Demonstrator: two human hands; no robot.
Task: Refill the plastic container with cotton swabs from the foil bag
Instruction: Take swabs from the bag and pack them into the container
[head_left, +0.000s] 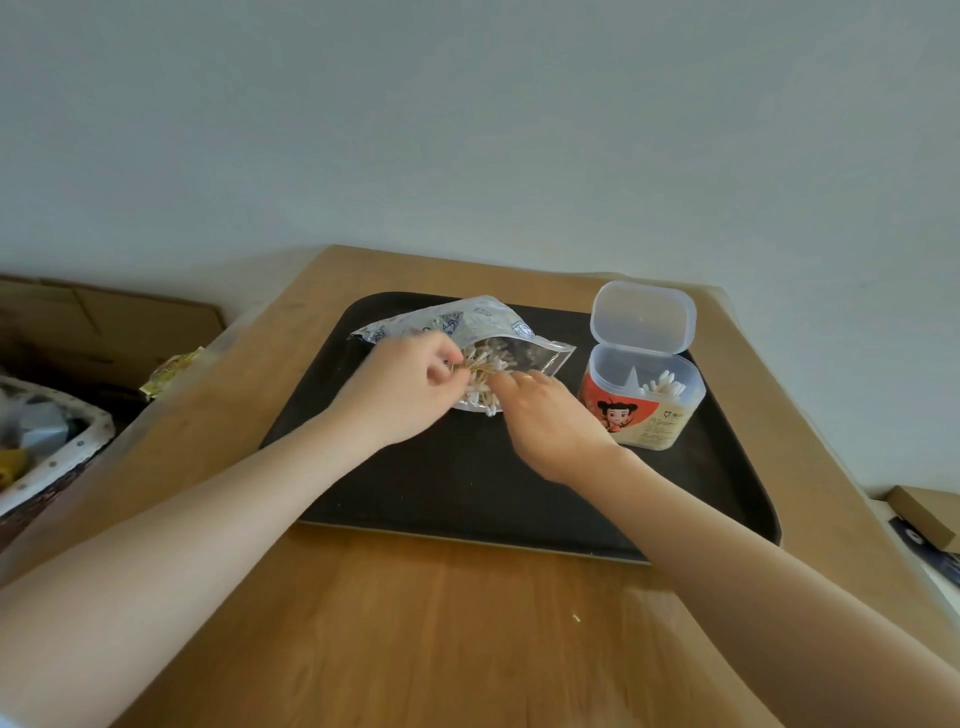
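A silver foil bag (483, 318) lies open on a black tray (467, 488), with a bunch of wooden cotton swabs (480, 371) spilling from its mouth. My left hand (402, 389) pinches the bunch at the bag's opening. Just right of it, my right hand (550, 421) reaches its fingertips to the same swabs. At the tray's right stands the clear plastic container (641, 400) with a red cartoon label, its hinged lid (643, 318) flipped up. A few swabs stand inside it.
The tray sits on a wooden table (415, 623). A patterned basket (47, 452) and cardboard boxes (104, 322) are off the table's left side. A flat box (930, 514) lies at the right edge. The wall is close behind the table.
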